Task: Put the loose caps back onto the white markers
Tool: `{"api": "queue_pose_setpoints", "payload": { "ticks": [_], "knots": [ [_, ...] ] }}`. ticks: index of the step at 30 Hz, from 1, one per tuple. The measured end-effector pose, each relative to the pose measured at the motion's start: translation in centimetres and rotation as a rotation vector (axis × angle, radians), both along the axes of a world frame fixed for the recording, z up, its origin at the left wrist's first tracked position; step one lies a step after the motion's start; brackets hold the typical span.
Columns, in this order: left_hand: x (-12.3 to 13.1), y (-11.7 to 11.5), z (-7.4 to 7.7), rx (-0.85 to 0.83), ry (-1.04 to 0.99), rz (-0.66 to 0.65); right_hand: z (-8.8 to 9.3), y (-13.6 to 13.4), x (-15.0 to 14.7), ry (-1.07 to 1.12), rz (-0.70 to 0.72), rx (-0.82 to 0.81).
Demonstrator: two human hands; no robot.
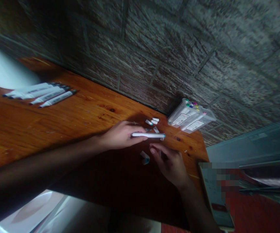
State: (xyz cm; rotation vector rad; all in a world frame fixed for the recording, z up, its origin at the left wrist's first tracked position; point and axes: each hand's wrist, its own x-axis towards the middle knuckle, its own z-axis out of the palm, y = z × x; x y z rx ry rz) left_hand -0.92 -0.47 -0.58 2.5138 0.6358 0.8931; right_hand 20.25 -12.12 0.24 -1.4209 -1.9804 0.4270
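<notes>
Wooden worktop (57,123) under a grey brick wall (178,48). White marker (148,135) gripped in closed left hand (120,135). Just this side of the marker, right hand (170,163) open and empty, beside a loose cap (145,158). Beyond the marker, more caps (152,121), then a clear marker box (190,117).

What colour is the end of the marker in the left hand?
The marker in the left hand has a teal end and a white body; head view.
</notes>
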Motion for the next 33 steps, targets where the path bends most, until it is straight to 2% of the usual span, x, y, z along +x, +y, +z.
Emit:
{"api": "queue_pose_setpoints", "payload": {
  "ticks": [4,17,25,33],
  "knots": [
    [0.0,0.0,0.0,0.002,0.0,0.006,-0.3,0.1,-0.1,-0.028,0.091,-0.036],
    [0.0,-0.1,-0.1,-0.022,0.046,-0.021,0.1,-0.1,0.1,-0.013,0.037,-0.03],
    [0.0,-0.1,0.0,-0.013,0.04,-0.019,0.6,-0.1,0.2,0.019,-0.045,0.049],
    [-0.1,-0.1,0.1,-0.013,0.039,-0.023,0.2,0.2,0.3,0.038,-0.043,0.009]
  ]
}}
